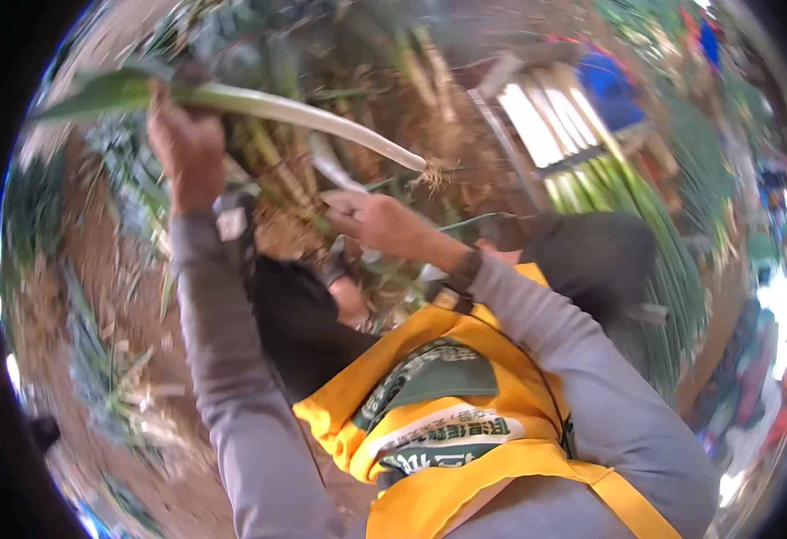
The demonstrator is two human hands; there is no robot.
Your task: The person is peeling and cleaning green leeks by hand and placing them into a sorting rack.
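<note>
My left hand (187, 144), up at the upper left, is closed around a leek (312, 115) near where its white stem turns green. The stem slants down to the right, and its tuft of roots (433, 172) hangs free. My right hand (393, 225) is below the stem and apart from it, fingers bent together. A pale strip (332, 163), perhaps a peeled leaf, meets the right fingers; blur hides whether they grip it. Several leeks with bare white stems (555, 117) lie side by side in a metal-edged rack to the right, green leaves (672, 260) trailing towards me.
Unpeeled leeks (294, 171) and loose leaves lie on the brown soil ahead of me. More leek greens (97, 350) are scattered at the left. Something blue (609, 90) stands beside the rack. My dark-clad knees (591, 260) flank the work area.
</note>
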